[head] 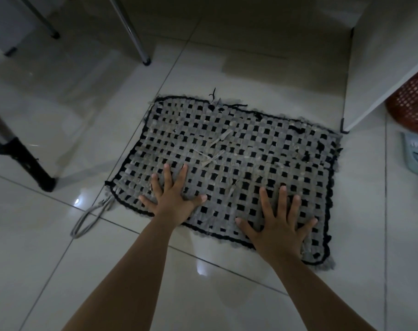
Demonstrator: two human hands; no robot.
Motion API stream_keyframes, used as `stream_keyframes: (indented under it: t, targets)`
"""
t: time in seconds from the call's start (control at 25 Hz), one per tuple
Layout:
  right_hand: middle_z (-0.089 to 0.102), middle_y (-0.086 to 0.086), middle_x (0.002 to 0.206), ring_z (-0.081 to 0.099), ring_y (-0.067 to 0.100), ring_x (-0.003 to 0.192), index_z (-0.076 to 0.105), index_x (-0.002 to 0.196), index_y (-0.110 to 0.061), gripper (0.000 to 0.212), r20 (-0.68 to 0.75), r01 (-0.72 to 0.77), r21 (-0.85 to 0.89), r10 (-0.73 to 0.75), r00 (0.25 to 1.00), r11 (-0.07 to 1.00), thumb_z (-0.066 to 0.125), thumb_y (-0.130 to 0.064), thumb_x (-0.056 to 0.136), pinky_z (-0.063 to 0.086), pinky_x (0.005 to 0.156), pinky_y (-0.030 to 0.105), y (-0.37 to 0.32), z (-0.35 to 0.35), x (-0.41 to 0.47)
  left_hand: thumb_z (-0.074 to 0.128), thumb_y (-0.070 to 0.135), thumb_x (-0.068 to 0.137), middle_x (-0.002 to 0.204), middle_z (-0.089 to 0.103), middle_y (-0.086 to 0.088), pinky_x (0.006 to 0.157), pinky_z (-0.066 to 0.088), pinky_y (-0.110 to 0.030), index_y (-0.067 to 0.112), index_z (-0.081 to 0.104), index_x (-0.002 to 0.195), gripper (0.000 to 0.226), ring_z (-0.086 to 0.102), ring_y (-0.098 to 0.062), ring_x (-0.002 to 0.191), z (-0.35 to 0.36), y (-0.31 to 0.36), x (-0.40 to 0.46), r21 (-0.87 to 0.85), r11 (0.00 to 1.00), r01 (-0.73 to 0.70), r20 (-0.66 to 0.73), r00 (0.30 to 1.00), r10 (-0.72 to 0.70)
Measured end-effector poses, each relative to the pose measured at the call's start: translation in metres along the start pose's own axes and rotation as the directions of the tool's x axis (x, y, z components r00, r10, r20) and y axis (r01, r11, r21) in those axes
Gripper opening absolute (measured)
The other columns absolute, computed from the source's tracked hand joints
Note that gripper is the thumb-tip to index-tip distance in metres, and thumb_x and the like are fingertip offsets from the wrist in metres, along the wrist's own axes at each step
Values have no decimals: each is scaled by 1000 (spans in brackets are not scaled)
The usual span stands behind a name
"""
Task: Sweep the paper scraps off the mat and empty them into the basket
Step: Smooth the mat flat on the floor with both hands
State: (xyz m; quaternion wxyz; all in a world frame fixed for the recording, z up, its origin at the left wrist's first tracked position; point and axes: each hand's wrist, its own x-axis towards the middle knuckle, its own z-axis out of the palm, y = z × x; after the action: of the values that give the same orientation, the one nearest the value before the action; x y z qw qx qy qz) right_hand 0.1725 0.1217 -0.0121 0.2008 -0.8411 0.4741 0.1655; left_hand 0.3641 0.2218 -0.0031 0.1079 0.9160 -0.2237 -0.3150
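Your left hand (172, 194) and right hand (278, 225) both lie flat with fingers spread on the near half of the woven mat (263, 149), a grey-and-black checked rectangle with a frayed black border on glossy floor tiles (60, 259). Pale paper scraps (214, 149) lie crossed near its middle, hard to tell from the weave in the dim light. The red lattice basket (413, 101) sits at the right edge, cut off by the frame and partly behind a white cabinet panel (380, 68).
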Motion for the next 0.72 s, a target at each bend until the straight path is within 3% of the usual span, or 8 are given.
stream_keyframes:
  t: [0.24, 0.44, 0.72]
  targets:
    - [-44, -4, 137, -40, 25, 127, -29, 131, -45, 92, 6, -4, 19, 4, 1000, 1000, -3, -87, 54, -14, 102, 69, 0, 0, -1, 52, 65, 75, 152, -33, 11, 105, -17, -65, 53, -8, 140, 90, -34, -26, 138, -1, 2, -1, 40, 999, 4, 12, 1000, -5]
    - [-42, -3, 140, -38, 28, 131, -26, 133, -43, 88, 25, -1, 23, 1, 1000, 1000, 19, -83, 69, -15, 101, 70, 1, -2, -2, 53, 65, 75, 153, -32, 11, 105, -17, -64, 53, -7, 141, 89, -33, -25, 139, -1, 2, -2, 37, 999, 2, 4, 1000, -3]
    - [-40, -3, 142, -39, 29, 130, -26, 132, -45, 89, -10, 14, 12, -13, 1000, 1000, 15, -87, 65, -20, 96, 69, 2, -1, 2, 53, 65, 75, 153, -30, 12, 106, -14, -65, 54, -6, 141, 89, -32, -25, 139, -1, 3, -1, 47, 999, 0, -4, 1000, 0]
